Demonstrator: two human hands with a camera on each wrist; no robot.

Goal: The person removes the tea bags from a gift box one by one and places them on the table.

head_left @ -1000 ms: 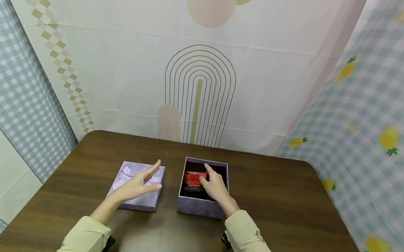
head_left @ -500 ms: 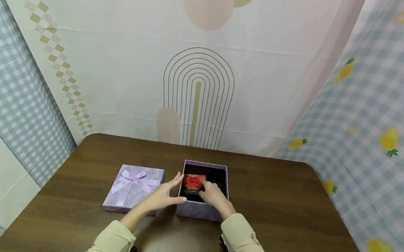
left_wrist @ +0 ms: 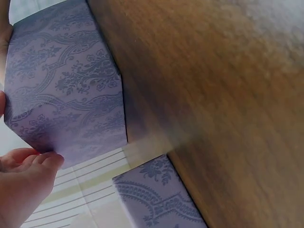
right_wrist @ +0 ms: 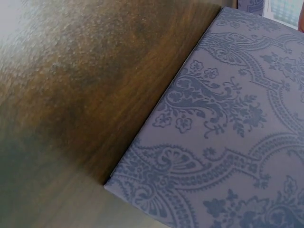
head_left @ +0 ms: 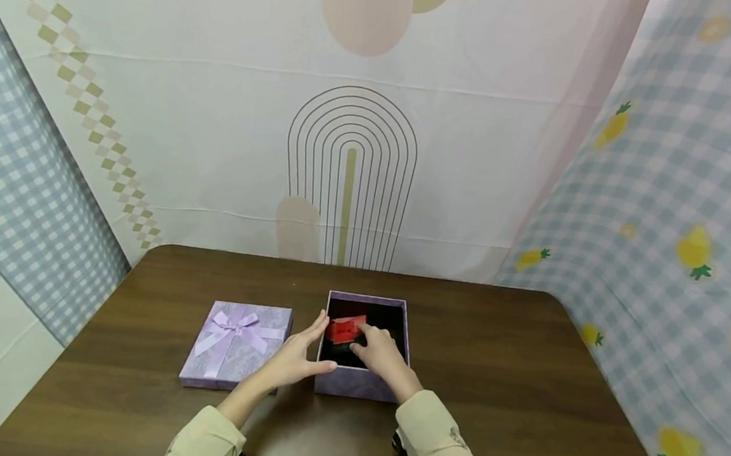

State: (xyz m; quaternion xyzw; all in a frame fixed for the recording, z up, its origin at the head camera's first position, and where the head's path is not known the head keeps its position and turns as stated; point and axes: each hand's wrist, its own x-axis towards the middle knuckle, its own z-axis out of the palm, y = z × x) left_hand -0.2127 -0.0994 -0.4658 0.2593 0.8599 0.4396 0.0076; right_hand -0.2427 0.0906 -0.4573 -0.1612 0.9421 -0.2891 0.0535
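A purple patterned box with a black inside stands uncovered on the table. Inside it, toward the left, a small red packet sits tilted. My right hand reaches over the near rim and pinches the packet's right edge between thumb and index finger. My left hand rests against the box's left side with fingers extended, the thumb by the near left corner. The left wrist view shows these fingertips on the box's patterned wall. In the right wrist view, the box wall hides the right hand.
The matching purple lid, tied with a ribbon bow, lies left of the box, partly behind the left forearm. The brown wooden table reaches back to a printed cloth backdrop. Checked cloth hangs at the right.
My left hand has moved right from above the lid to the box's side. My right hand has lowered into the box and taken hold of the red packet, which has tilted.
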